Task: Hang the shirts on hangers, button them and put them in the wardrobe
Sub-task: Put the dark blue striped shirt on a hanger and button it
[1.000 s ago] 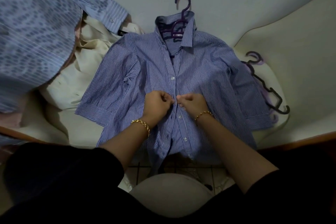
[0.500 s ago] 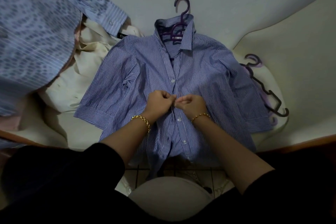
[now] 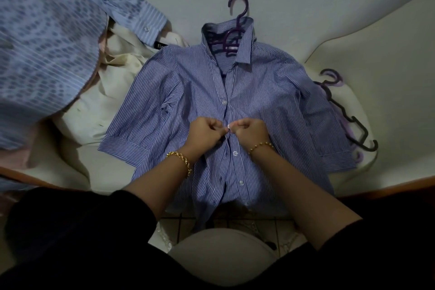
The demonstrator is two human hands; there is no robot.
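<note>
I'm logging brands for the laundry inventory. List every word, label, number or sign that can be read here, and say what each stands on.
A black label, between the light blue cuff and the cream garment: white letters, partly covered and too small to read.
On the striped shirt, the purple hanger and the spare hangers: no text shows.

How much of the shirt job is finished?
Done: the striped shirt is on a purple hanger. Now: the left hand and right hand pinch its front at a middle button. Left: lower buttons look open, the pale blue shirt waits, then the wardrobe, not in view.
</note>
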